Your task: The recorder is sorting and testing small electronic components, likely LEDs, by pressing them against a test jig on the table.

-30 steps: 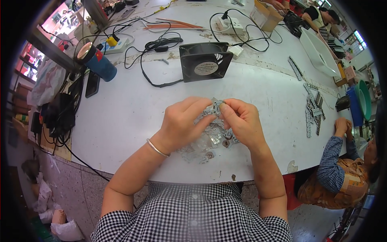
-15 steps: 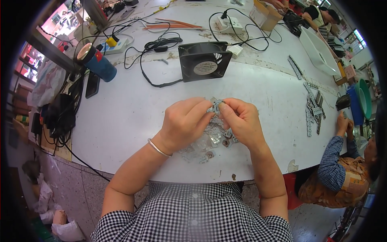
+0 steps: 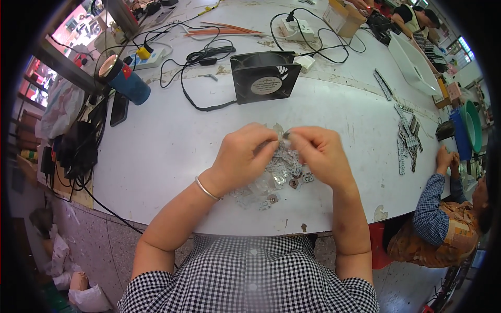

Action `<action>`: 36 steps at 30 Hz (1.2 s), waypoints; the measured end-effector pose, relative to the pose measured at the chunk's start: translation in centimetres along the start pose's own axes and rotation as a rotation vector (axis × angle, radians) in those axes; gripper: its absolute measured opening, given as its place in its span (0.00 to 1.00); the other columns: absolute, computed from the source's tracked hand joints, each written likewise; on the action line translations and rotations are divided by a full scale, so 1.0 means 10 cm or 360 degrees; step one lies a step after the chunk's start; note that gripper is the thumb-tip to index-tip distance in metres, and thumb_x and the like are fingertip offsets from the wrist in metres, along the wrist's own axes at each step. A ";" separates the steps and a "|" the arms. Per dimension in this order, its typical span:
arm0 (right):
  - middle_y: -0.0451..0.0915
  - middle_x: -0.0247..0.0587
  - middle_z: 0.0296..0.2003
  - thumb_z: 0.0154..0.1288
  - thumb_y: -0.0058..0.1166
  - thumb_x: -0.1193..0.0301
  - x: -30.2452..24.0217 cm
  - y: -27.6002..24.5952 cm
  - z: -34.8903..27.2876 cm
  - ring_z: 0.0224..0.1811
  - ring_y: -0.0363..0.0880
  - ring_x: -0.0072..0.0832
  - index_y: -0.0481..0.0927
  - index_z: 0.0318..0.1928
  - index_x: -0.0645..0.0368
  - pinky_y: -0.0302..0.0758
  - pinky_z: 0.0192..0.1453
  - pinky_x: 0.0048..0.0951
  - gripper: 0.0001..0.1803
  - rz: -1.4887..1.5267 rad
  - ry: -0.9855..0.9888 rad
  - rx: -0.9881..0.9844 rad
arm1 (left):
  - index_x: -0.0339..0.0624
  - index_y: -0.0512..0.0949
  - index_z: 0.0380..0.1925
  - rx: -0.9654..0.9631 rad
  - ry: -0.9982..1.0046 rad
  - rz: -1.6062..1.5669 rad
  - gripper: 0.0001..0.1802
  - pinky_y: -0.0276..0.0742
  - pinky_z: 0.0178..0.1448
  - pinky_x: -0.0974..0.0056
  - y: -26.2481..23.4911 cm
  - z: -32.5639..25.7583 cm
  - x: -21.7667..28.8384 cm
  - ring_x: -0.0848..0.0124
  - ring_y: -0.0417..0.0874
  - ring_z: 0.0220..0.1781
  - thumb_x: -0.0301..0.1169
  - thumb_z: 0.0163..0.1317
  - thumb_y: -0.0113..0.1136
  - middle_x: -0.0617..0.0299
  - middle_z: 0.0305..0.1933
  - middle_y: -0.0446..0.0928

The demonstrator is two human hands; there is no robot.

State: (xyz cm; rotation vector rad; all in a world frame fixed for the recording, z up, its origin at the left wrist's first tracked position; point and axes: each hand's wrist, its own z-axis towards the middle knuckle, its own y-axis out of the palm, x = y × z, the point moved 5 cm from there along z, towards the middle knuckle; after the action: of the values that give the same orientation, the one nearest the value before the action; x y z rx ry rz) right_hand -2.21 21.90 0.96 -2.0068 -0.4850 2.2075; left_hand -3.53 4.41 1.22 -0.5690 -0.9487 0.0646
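Note:
My left hand, with a silver bangle at its wrist, is closed in a pinch above the near middle of the table. What its fingertips hold is too small to make out. Just to its right my right hand is closed too, slightly blurred, with a small dark piece at the thumb and forefinger. Its kind does not show clearly. Below and between both hands lies a loose pile of small pale circuit boards and clear bits, partly hidden by my fingers.
Beyond my hands a square black fan stands upright on the white table. A blue tumbler and a phone are at left, near cables. Board strips lie at right, near a co-worker's hands and a white tray.
The small circuit board that showed between my fingertips is no longer plainly visible there. My right hand has shifted slightly right, and its fingers have turned.

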 end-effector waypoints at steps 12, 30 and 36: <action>0.79 0.34 0.30 0.66 0.56 0.76 -0.09 0.17 -0.02 0.29 0.73 0.16 0.83 0.42 0.68 0.69 0.31 0.22 0.08 -0.0124 -0.0206 -0.0086 | 0.39 0.61 0.69 -0.0520 -0.0154 -0.0497 0.37 0.79 0.46 0.69 -0.04 0.02 0.05 0.75 0.80 0.41 0.11 0.55 0.46 0.54 0.62 0.70; 0.77 0.33 0.23 0.66 0.55 0.75 -0.11 0.16 -0.01 0.23 0.71 0.17 0.82 0.39 0.67 0.68 0.27 0.24 0.07 -0.0289 -0.0264 -0.0170 | 0.34 0.77 0.52 -0.0503 -0.0463 -0.0299 0.18 0.76 0.35 0.72 -0.05 -0.02 -0.09 0.79 0.79 0.31 0.19 0.61 0.58 0.60 0.41 0.80; 0.78 0.29 0.23 0.70 0.52 0.72 -0.12 0.16 -0.04 0.20 0.72 0.14 0.82 0.39 0.65 0.69 0.25 0.20 0.09 0.0375 0.0143 -0.0470 | 0.32 0.81 0.31 -0.0716 -0.0263 -0.0501 0.07 0.73 0.32 0.70 -0.18 0.04 0.02 0.79 0.77 0.28 0.26 0.64 0.59 0.65 0.26 0.78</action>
State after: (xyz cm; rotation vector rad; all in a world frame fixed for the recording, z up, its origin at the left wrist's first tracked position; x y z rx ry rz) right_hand -1.45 20.13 1.56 -2.4150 -0.6252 2.2747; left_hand -4.05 3.11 2.43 -0.8286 -1.2139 -0.3984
